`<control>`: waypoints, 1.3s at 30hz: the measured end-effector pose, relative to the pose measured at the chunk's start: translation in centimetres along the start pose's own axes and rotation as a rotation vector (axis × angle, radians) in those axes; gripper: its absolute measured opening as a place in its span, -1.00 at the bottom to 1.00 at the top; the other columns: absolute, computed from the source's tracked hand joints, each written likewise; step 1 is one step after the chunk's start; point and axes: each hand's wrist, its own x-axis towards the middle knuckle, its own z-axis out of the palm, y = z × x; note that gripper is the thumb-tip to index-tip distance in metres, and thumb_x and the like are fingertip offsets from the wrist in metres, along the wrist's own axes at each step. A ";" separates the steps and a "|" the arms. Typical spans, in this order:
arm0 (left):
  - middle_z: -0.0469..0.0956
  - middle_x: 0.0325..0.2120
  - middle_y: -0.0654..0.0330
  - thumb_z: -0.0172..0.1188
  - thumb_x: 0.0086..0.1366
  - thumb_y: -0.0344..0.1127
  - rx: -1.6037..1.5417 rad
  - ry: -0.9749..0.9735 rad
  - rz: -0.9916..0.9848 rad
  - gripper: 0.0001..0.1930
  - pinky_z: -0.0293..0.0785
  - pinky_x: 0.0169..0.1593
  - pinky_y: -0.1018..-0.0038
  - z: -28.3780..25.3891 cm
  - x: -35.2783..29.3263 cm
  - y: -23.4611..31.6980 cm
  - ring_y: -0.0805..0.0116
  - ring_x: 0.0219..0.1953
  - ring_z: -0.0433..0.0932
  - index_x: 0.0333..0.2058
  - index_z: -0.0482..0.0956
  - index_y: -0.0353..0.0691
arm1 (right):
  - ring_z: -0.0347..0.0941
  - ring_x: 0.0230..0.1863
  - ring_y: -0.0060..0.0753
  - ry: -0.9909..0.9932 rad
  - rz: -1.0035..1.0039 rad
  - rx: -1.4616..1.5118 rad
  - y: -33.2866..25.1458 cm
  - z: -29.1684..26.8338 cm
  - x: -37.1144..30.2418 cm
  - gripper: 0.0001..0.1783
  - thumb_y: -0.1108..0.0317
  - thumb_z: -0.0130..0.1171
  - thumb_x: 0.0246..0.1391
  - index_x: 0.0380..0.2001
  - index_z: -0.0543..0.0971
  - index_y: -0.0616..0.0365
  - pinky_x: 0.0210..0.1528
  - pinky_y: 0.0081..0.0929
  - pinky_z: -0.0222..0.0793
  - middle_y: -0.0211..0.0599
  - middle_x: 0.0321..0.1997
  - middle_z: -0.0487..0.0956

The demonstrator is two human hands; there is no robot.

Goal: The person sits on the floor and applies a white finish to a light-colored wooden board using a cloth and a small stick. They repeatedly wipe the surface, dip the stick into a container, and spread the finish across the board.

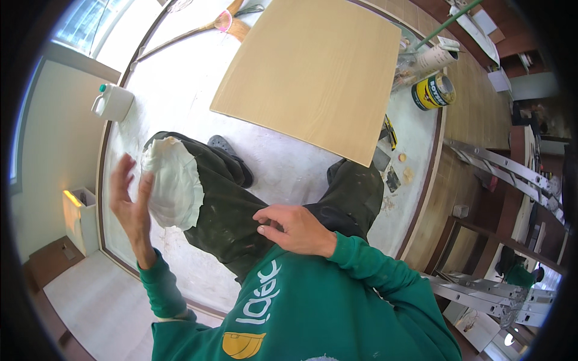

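Trousers (241, 204), dark and paint-flecked, under loosely curled right hand (295, 227); left hand (129, 201) spread, holding nothing.

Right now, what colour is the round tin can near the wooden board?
The round tin can is yellow and black, seen best in the head view.

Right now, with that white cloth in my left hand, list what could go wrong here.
1. The light wooden panel lies close ahead of your knees; a shift forward could scuff or smear it.
2. The left hand only touches the white cloth with open fingers, so it may slip onto the dusty floor.
3. The yellow-and-black can stands by the panel's far corner and could be knocked over.
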 end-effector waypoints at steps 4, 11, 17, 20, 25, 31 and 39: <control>0.62 -0.04 -0.04 0.33 0.28 -0.31 -0.123 0.209 0.126 -0.60 0.48 0.16 0.34 -0.7 4.6 3.8 0.19 0.03 0.60 0.04 0.59 -0.40 | 0.61 -0.30 -0.17 -0.059 -0.009 -0.069 0.2 0.6 0.3 -0.69 0.31 0.26 0.13 -0.10 0.60 0.24 -0.21 -0.31 0.51 -0.12 -0.25 0.64; 0.68 -0.13 0.01 0.26 0.32 -0.22 -0.327 0.089 0.445 -0.65 0.55 0.05 0.40 3.6 14.2 12.8 0.21 -0.11 0.70 -0.05 0.67 -0.35 | 0.57 -0.09 -0.08 -0.320 -0.014 -0.268 0.3 0.8 -0.7 -0.59 0.21 0.27 0.08 -0.05 0.60 0.21 0.00 -0.22 0.48 -0.11 -0.08 0.62; 0.72 -0.33 0.10 0.34 0.26 -0.08 -0.435 -0.056 0.378 -0.61 0.56 -0.16 0.50 12.2 18.4 10.1 0.32 -0.22 0.71 -0.14 0.72 -0.32 | 0.48 0.10 -0.02 -0.444 0.072 -0.184 -0.5 -1.1 -2.0 -0.61 0.26 0.23 0.04 -0.06 0.62 0.19 0.18 -0.17 0.38 -0.13 0.04 0.60; 0.71 -0.38 0.03 0.38 0.19 0.01 -0.239 -0.161 0.226 -0.52 0.56 -0.21 0.47 14.1 18.9 7.1 0.30 -0.27 0.72 -0.16 0.71 -0.36 | 0.52 0.04 -0.05 -0.365 0.060 0.012 -3.0 -2.2 -1.9 -0.58 0.33 0.26 -0.02 -0.04 0.62 0.19 0.14 -0.22 0.42 -0.11 0.05 0.60; 0.71 -0.38 0.02 0.38 0.16 0.05 -0.285 -0.143 0.214 -0.48 0.58 -0.21 0.45 14.6 19.8 5.3 0.28 -0.28 0.73 -0.15 0.72 -0.35 | 0.56 0.01 -0.02 -0.345 -0.108 0.432 -9.7 -4.4 -0.2 -0.50 0.44 0.29 -0.06 0.04 0.60 0.24 0.07 -0.25 0.46 0.02 0.06 0.59; 0.67 -0.51 0.09 0.35 0.21 -0.14 -0.351 -0.183 0.151 -0.64 0.52 -0.35 0.50 12.8 18.5 6.4 0.40 -0.44 0.64 -0.27 0.71 -0.41 | 0.61 -0.36 0.12 -0.224 -0.956 1.209 -13.9 1.1 3.1 -0.71 0.44 0.16 0.09 -0.17 0.68 0.37 -0.46 -0.37 0.51 0.59 -0.01 0.48; 0.64 -0.61 0.12 0.32 0.21 -0.21 -0.386 -0.178 0.140 -0.69 0.49 -0.43 0.49 12.0 18.1 7.1 0.46 -0.55 0.58 -0.39 0.71 -0.43 | 0.55 -0.53 -0.03 -0.223 -0.752 1.279 -15.9 1.4 2.5 -0.82 0.52 0.22 0.04 -0.27 0.69 0.34 -0.57 -0.41 0.42 0.52 -0.09 0.54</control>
